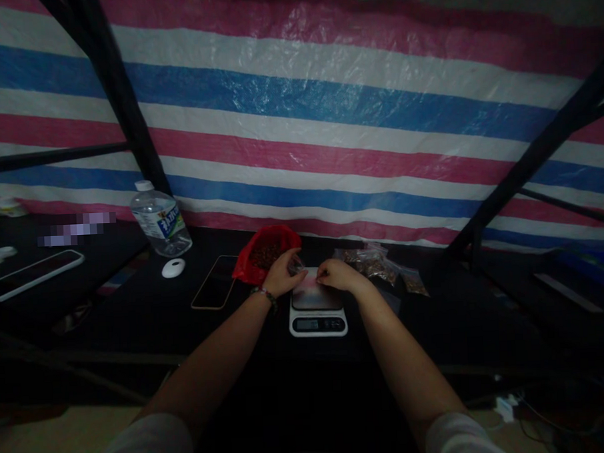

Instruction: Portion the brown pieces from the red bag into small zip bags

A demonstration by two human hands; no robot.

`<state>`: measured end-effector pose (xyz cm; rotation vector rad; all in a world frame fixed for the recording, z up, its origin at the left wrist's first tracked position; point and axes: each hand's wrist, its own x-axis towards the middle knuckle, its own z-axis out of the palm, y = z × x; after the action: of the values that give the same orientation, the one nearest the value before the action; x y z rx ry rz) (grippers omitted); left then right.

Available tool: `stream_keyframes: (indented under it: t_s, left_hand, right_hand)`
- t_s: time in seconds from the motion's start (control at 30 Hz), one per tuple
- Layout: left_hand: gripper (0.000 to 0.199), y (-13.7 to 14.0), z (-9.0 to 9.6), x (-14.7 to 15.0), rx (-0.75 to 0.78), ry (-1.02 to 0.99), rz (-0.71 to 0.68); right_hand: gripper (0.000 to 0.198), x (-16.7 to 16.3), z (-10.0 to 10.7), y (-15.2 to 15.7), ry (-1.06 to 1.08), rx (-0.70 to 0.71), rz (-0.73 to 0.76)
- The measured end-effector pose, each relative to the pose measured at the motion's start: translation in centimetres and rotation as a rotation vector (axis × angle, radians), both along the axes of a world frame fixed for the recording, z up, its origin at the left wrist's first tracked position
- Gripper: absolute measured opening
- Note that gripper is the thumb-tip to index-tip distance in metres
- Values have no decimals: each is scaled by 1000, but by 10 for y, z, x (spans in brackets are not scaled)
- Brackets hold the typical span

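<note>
Arms (402, 345) separate red bag (246, 261) and packets (381, 271), left fingers (298, 279) gripping plastic (295, 264), right fingers (325, 273) closed.

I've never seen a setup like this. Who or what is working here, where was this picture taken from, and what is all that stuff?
There is no machine arm here: these are a person's bare hands, seen by a camera worn on that person's head, looking forward and down.

On the black table sits a white scale. Both the left hand and the right hand are over it. Clear plastic shows at the left hand; whatever the right may pinch is too small to tell.

Beside the left hand is a red bag of brown bits. Further left are a phone, a white oval object and a clear bottle. To the right lie small filled bags.
</note>
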<state>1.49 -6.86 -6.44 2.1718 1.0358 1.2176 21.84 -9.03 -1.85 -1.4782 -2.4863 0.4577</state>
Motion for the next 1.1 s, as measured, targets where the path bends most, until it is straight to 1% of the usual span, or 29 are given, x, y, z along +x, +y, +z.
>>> stream_keyframes:
  t_s: [0.07, 0.17, 0.23, 0.3, 0.37, 0.43, 0.5, 0.57, 0.63, 0.7, 0.73, 0.77, 0.8, 0.87, 0.93, 1.03, 1.1]
  left_hand:
    - [58, -1, 0, 0, 13, 6, -3]
    - [59, -3, 3, 2, 36, 15, 0]
    - [56, -6, 6, 4, 52, 16, 2]
    - [49, -8, 9, 6, 64, 8, 9]
    - [44, -8, 10, 7, 64, -9, 30]
    - [44, -8, 10, 7, 51, -32, 54]
    - [48, -6, 9, 6, 28, -52, 66]
    - [54, -5, 8, 6, 4, -78, 71]
    - [68, -4, 6, 5, -33, -139, 45]
    - [82, -2, 4, 5, -107, -232, -34]
    - [85, -2, 2, 5, -150, -275, -77]
    - [82, -1, 1, 5, -192, -309, -116]
    - [75, 0, 0, 5, -229, -331, -151]
    - [55, 1, -2, 6, -292, -338, -204]
    - [42, 3, -4, 7, -336, -323, -233]
    - [39, 3, -5, 8, -345, -280, -193]
    - [39, 2, -5, 7, -320, -243, -159]
  right_hand:
    - [14, -3, 2, 2, 69, 71, -5]
    - [12, -11, 8, 5, 271, 220, -41]
    - [11, -20, 12, 6, 353, 290, -37]
    - [11, -30, 15, 5, 348, 302, 1]
    - [13, -37, 16, 2, 312, 273, 50]
    - [13, -41, 16, -2, 293, 234, 98]
    - [11, -41, 16, -5, 297, 208, 142]
    - [8, -37, 17, -4, 328, 227, 161]
    - [10, -29, 20, -2, 409, 301, 117]
    - [12, -21, 22, 3, 514, 379, 40]
    - [13, -17, 23, 5, 558, 392, 15]
    - [14, -13, 22, 7, 594, 382, 5]
    - [14, -10, 21, 9, 626, 355, 2]
    - [16, -7, 14, 11, 701, 269, -16]
    - [22, -7, 5, 12, 796, 175, -80]
    - [39, -11, -12, 12, 902, 54, -156]
    - [41, -14, -21, 12, 941, 18, -180]
